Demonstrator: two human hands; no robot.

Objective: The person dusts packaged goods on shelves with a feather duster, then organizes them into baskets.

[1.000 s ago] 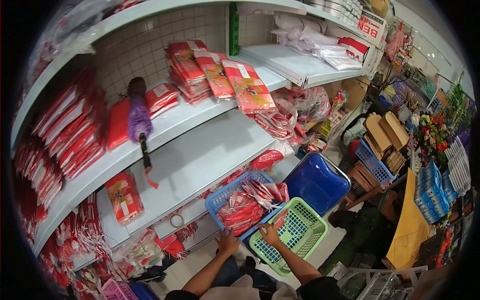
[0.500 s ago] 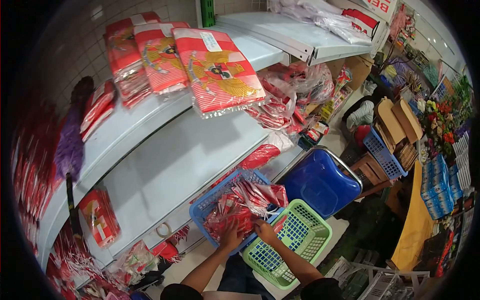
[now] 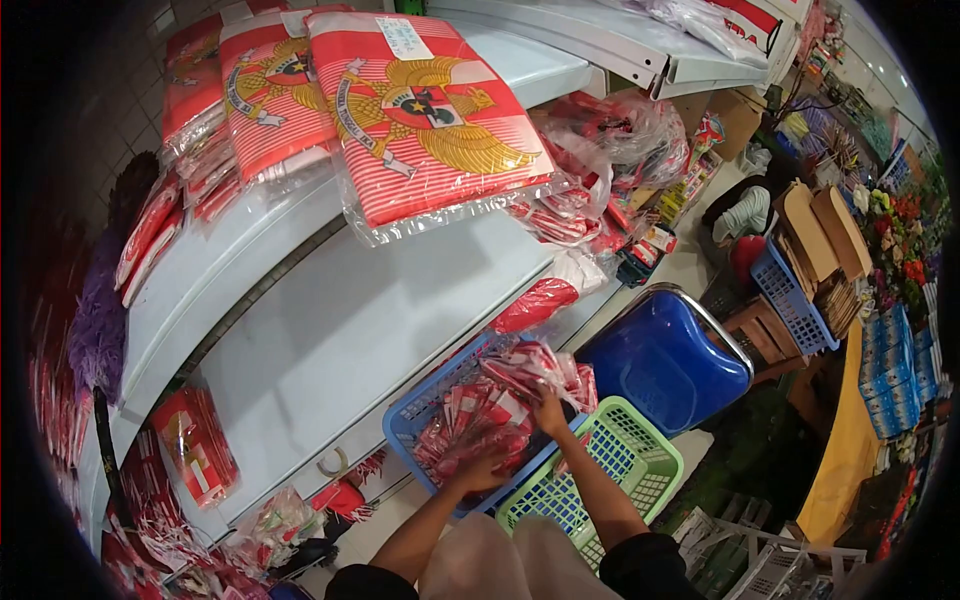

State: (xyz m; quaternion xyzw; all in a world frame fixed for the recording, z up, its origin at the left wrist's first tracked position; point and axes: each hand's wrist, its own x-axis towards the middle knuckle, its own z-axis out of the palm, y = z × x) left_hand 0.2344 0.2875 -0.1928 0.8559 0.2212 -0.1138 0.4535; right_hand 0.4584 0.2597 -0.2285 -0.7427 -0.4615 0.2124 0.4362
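Blue basket of red-white packets; left hand flat atop, grip released; right hand beside, grip unclear.

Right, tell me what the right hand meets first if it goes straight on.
Probably the wrapped red-and-white packets heaped in the blue basket; the right hand points straight at them, seemingly touching, though depth is unclear.

Blue chair — shelved flag packs.

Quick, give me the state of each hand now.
Left hand: resting on the red packets in the blue basket; grip cannot be told.
Right hand: on the same packets, fingers hidden; cannot be told.
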